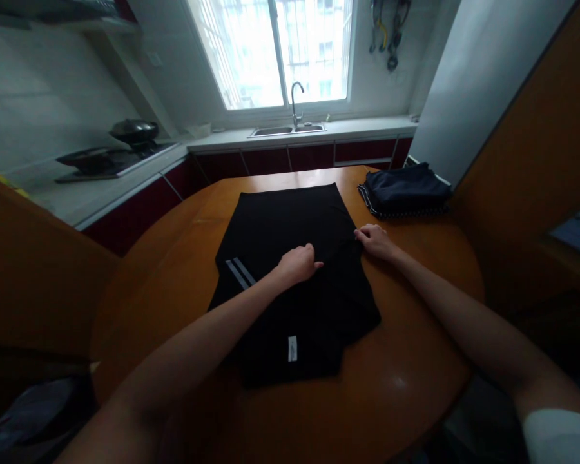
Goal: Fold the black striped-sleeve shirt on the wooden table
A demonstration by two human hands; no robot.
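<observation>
A black T-shirt (290, 216) lies spread flat on a wooden table, its neck end with a white label towards me. Two grey stripes show on its left sleeve area. My left hand (297, 264) is at the middle of the shirt, fingers curled down and closed on the fabric; the fingertips are partly hidden. At the shirt's right edge, my right hand (374, 241) pinches the fabric between thumb and fingers. Small creases run through the cloth between the two hands.
On the round wooden table (415, 361), a stack of folded dark clothes (408, 187) lies at the far right. Behind are a sink (287, 131) with a tap, a window (275, 51), and at left a stove with a wok (134, 131).
</observation>
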